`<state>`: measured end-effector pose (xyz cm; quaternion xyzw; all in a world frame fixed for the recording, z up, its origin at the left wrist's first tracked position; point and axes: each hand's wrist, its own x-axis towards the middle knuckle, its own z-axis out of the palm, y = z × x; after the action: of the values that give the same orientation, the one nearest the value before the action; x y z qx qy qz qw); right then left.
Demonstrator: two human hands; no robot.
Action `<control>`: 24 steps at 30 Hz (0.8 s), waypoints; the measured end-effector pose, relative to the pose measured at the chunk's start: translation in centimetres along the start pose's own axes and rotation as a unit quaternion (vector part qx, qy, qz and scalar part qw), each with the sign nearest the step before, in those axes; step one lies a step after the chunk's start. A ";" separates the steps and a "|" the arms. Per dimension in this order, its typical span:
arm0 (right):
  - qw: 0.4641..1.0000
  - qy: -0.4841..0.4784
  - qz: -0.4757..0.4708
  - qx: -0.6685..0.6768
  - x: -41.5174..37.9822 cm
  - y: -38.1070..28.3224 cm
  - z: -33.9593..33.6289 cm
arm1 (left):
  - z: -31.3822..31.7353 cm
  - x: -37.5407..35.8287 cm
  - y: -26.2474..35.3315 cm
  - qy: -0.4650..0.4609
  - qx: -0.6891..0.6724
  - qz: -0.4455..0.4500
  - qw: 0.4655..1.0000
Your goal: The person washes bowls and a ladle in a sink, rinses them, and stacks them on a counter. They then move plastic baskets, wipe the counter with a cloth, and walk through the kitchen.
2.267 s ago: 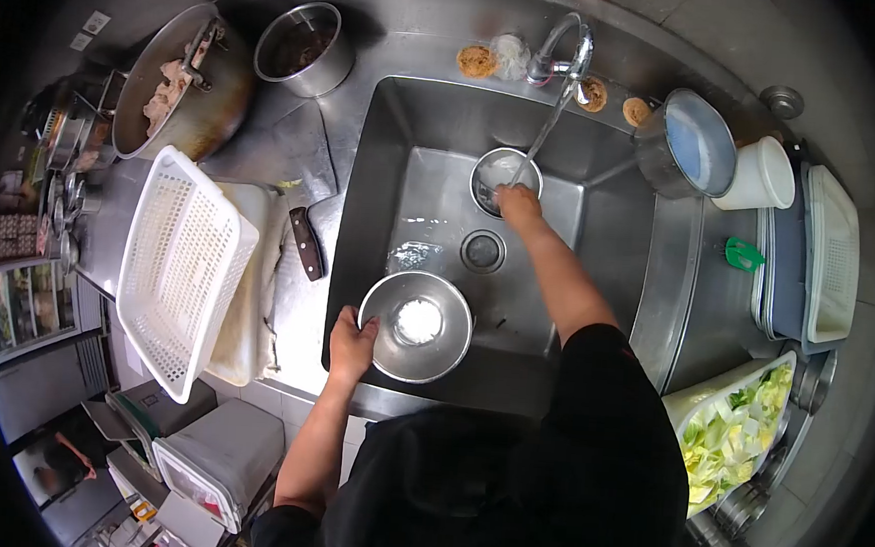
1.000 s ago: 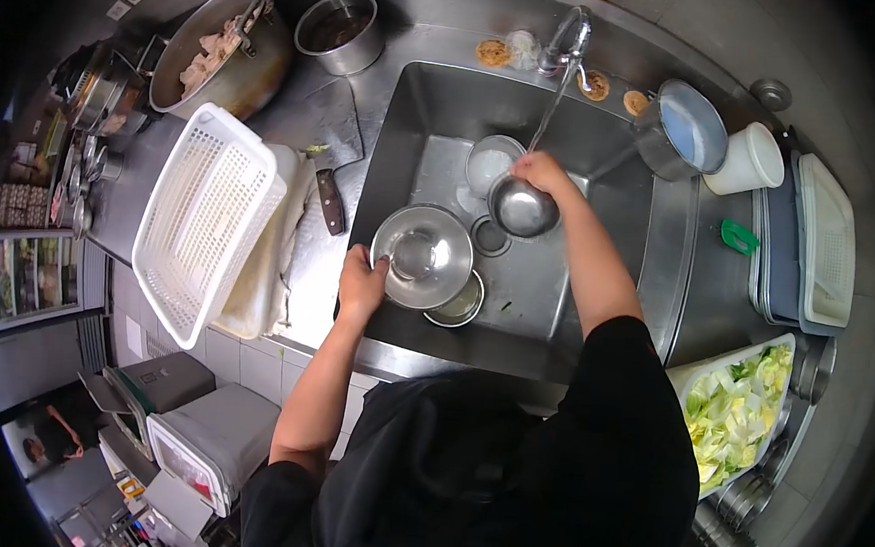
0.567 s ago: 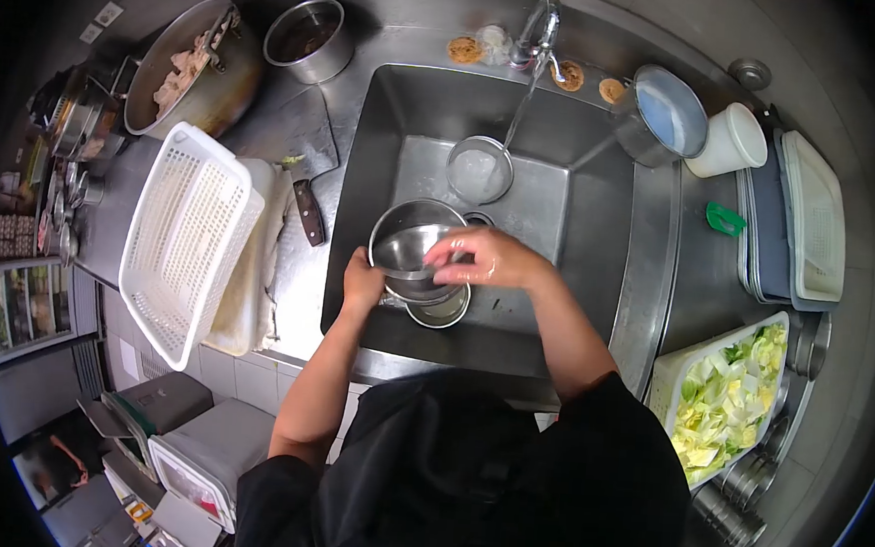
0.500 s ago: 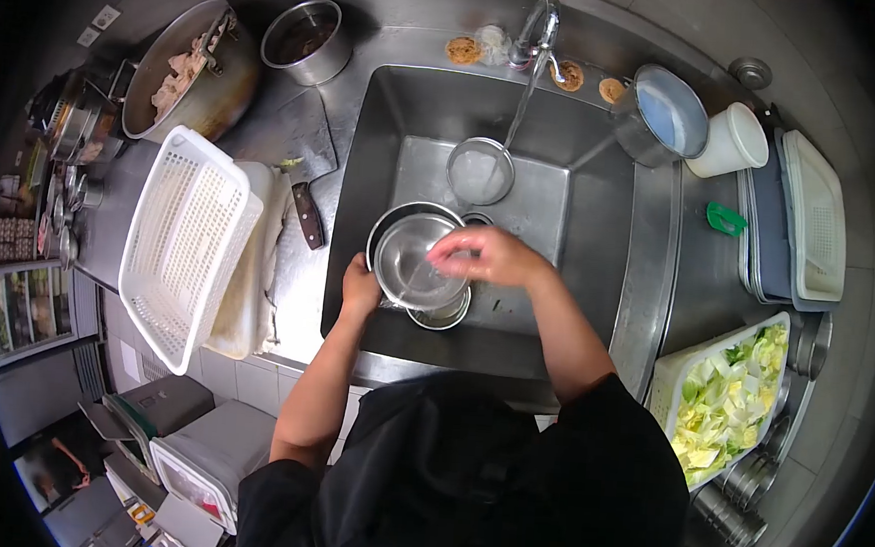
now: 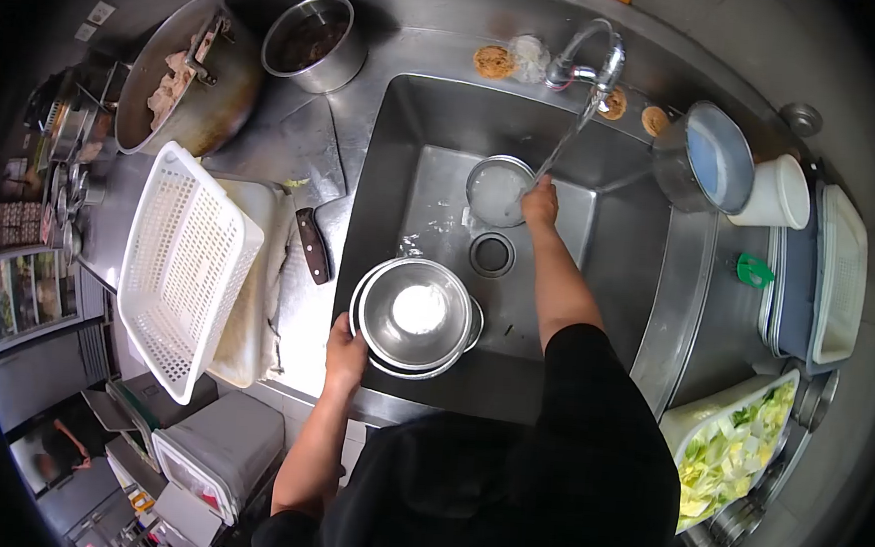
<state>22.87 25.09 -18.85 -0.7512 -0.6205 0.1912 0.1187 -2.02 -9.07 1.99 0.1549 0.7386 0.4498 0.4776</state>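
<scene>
In the sink [image 5: 638, 276], nested steel bowls [image 5: 438, 344] sit at the near left, and my left hand [image 5: 345, 353] is closed on their left rim. Toward the back, my right hand [image 5: 539, 202] is closed at the right rim of a small round steel bowl [image 5: 494, 205] with cloudy water in it. Water runs from the faucet [image 5: 598, 73] down to my right hand. The round drain [image 5: 492, 255] shows between the two sets of bowls.
A cleaver [image 5: 311, 246] lies left of the sink beside a white perforated basket [image 5: 185, 268]. Behind stand a large pot [image 5: 228, 90] and a steel pot [image 5: 335, 67]. On the right are a crate of cut greens [image 5: 737, 452], a white tub [image 5: 771, 194] and trays [image 5: 838, 278].
My right hand has moved from above the nested bowls to the small bowl at the back. My left hand has brought the nested bowls nearer to me. The view has shifted slightly.
</scene>
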 end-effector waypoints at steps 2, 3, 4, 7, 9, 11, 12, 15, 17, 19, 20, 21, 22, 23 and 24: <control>0.999 -0.033 -0.003 0.000 0.4 0.1 1.2 | 0.1 0.0 0.0 0.013 0.006 -0.021 1.000; 0.998 -0.061 -0.002 0.003 0.5 0.5 1.8 | 0.1 0.2 0.0 0.012 0.014 -0.022 1.000; 0.998 -0.063 -0.002 0.002 0.4 0.8 2.5 | -0.1 0.4 0.0 0.010 0.023 -0.021 0.999; 0.980 -0.161 0.097 0.063 -0.7 1.3 3.5 | -0.3 1.4 -1.2 0.009 0.054 0.022 0.998; 0.987 -0.136 0.086 -0.001 -2.0 1.5 2.7 | 0.1 1.3 -0.6 0.000 0.066 0.048 0.997; 0.988 -0.140 0.056 -0.032 -2.9 1.0 0.2 | 0.3 1.2 -0.3 -0.002 0.054 0.053 0.997; 0.987 -0.144 0.026 -0.062 -2.9 0.8 -0.5 | 0.2 1.1 -0.3 -0.003 0.053 0.057 0.997; 0.991 -0.088 -0.034 -0.095 -2.7 0.8 -0.5 | -0.1 1.0 -0.9 -0.001 0.064 0.068 0.996; 0.989 -0.065 -0.080 -0.107 -2.5 1.3 -0.7 | -0.3 0.9 -1.5 0.014 0.081 0.081 0.993; 0.984 -0.042 -0.125 -0.118 -2.5 1.6 -1.2 | -0.8 0.9 -2.4 0.020 0.090 0.085 0.992; 0.986 -0.025 -0.127 -0.109 -2.7 1.5 -2.1 | -1.0 0.9 -2.6 0.026 0.101 0.088 0.991; 0.987 -0.007 -0.128 -0.099 -2.9 1.2 -3.1 | -1.1 0.7 -2.5 0.027 0.100 0.088 0.991; 0.989 -0.035 -0.114 -0.091 -3.2 1.1 -4.1 | -1.2 0.5 -2.4 0.032 0.097 0.089 0.991; 0.988 -0.034 -0.116 -0.093 -3.5 1.2 -4.7 | -1.2 0.3 -2.3 0.037 0.093 0.090 0.991; 0.992 -0.029 -0.109 -0.064 -3.9 1.4 -5.4 | -1.2 0.1 -2.1 0.038 0.091 0.090 0.991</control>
<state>25.81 21.32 -14.07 -0.6793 -0.7128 0.1586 0.0730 -2.64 -10.73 0.33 0.2462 0.7769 0.4278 0.3910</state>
